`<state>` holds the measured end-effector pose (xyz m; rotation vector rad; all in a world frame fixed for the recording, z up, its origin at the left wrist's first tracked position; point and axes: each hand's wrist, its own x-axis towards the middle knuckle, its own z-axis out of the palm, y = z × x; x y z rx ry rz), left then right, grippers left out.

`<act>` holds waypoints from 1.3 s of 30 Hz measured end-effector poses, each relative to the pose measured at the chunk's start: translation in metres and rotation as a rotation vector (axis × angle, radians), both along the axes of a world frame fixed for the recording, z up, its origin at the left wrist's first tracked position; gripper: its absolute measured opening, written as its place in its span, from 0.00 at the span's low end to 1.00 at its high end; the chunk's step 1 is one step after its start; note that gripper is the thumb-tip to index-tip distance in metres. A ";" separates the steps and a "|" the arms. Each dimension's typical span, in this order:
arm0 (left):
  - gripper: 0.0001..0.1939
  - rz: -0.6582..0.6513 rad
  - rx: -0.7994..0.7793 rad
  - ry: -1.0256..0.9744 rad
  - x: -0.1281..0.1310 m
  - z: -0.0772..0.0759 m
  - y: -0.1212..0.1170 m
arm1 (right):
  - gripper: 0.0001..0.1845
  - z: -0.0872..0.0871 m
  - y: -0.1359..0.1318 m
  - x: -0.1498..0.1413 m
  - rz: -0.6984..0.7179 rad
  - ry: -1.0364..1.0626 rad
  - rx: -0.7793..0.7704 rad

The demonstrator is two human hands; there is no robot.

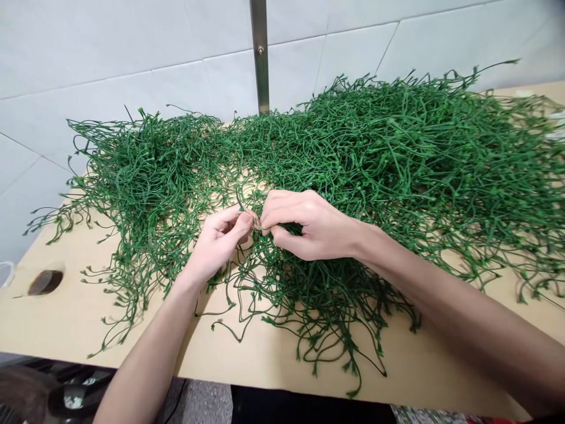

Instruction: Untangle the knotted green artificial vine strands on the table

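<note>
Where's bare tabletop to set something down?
Front left, the tabletop is bare around the dark hole; also toward the front, between the left forearm and the near pile of green stems. Beyond the right hand, stems crowd it.

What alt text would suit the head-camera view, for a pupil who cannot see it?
A person's left hand pinches a thin green strand, with the right hand close beside it. Around them, heaps of tangled green strands spread across a tan tabletop, against a pale tiled wall.

Bright light, soft arm shadows
</note>
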<state>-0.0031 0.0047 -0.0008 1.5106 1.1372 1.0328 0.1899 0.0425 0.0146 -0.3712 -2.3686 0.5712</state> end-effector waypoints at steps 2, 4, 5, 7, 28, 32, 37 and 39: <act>0.19 0.016 -0.037 -0.058 -0.002 -0.001 0.002 | 0.16 0.001 0.001 0.002 0.050 -0.006 -0.015; 0.18 0.064 -0.041 -0.151 -0.004 0.000 0.005 | 0.18 0.002 0.002 0.004 0.055 -0.021 -0.018; 0.17 0.099 -0.026 -0.200 -0.005 0.001 0.006 | 0.18 0.002 0.003 0.005 0.028 -0.032 -0.010; 0.15 0.156 0.035 -0.280 -0.006 0.005 0.009 | 0.15 0.002 0.003 0.006 -0.061 -0.037 0.008; 0.17 0.140 0.365 -0.097 -0.003 0.006 -0.002 | 0.11 -0.005 -0.015 -0.018 -0.414 -0.244 -0.066; 0.19 0.322 0.492 0.063 -0.006 0.008 0.000 | 0.07 0.002 -0.010 -0.011 -0.526 -0.055 -0.101; 0.15 0.348 0.480 0.201 -0.004 0.008 -0.002 | 0.06 0.012 -0.007 -0.005 -0.543 0.176 -0.122; 0.13 0.309 0.442 0.159 -0.003 0.009 -0.003 | 0.05 0.015 -0.007 -0.005 -0.516 0.268 -0.163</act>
